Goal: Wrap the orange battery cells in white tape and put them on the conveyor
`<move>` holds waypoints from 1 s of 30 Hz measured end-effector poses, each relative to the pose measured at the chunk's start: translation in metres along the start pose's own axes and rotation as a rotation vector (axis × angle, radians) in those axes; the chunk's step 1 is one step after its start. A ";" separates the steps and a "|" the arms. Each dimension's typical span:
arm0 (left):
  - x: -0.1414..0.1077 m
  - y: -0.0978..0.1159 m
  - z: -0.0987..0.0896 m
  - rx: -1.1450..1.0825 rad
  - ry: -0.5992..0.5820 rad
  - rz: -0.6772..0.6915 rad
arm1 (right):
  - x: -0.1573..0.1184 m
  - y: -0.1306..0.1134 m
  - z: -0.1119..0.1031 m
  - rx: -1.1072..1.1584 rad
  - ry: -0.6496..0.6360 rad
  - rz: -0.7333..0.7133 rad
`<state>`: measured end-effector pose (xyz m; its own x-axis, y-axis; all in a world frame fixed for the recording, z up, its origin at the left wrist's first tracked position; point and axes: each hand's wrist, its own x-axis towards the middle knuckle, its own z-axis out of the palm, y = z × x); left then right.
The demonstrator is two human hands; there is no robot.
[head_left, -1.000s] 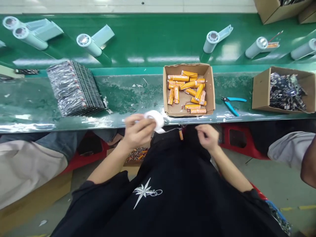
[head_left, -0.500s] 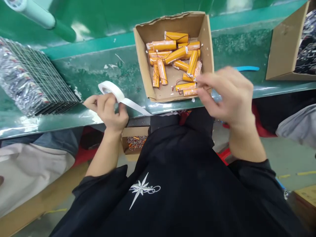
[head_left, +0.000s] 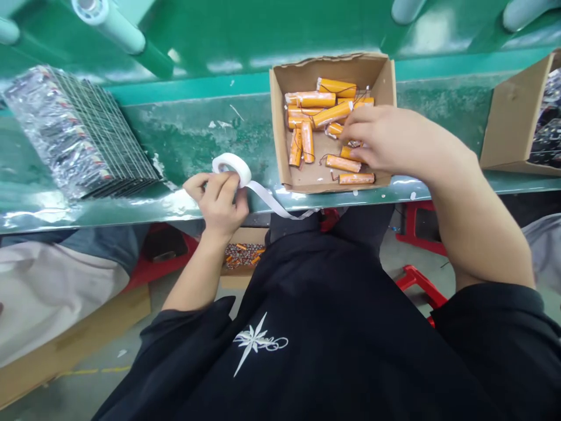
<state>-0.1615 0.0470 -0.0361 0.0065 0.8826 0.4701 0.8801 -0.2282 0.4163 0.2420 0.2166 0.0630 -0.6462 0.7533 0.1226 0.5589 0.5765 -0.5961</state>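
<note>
White tape roll (head_left: 232, 166) resting at the green table's (head_left: 193, 131) front edge, left hand (head_left: 217, 199) fingers gripping it, right hand (head_left: 385, 140) fingers closing on orange batteries (head_left: 315, 114) inside cardboard box (head_left: 280, 146), foil-wrapped stack (head_left: 79, 137) lying far left.

Free room: bare strip of desk (head_left: 197, 131) at centre frame, between the stack of foil packs (head_left: 83, 137) at upper left and the cardboard box (head_left: 280, 146) of orange cells (head_left: 333, 114).
Obstacles: box walls on four sides, open from above; right hand (head_left: 381, 140) fills its right half. Left hand (head_left: 217, 199) and tape roll (head_left: 231, 165) block the near edge. Second carton (head_left: 508, 126) closes the far right. Grey tubes (head_left: 109, 23) line the top.
</note>
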 end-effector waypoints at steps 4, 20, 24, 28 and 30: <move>0.000 0.007 0.000 0.019 0.041 0.067 | 0.001 -0.023 -0.031 0.083 -0.051 -0.054; 0.019 0.029 -0.003 0.088 0.177 0.286 | 0.027 -0.026 -0.036 -0.114 -0.031 -0.161; 0.021 0.033 -0.005 0.043 0.177 0.315 | 0.006 -0.036 -0.037 0.312 0.082 -0.084; 0.028 0.049 -0.018 0.042 0.169 0.381 | -0.011 -0.060 -0.021 0.726 0.140 0.068; 0.037 0.062 -0.029 0.047 0.133 0.476 | -0.015 -0.074 -0.016 0.804 0.167 0.139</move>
<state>-0.1209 0.0532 0.0296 0.3550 0.6241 0.6961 0.8148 -0.5716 0.0970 0.2191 0.1678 0.1179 -0.4774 0.8746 0.0846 0.0452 0.1206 -0.9917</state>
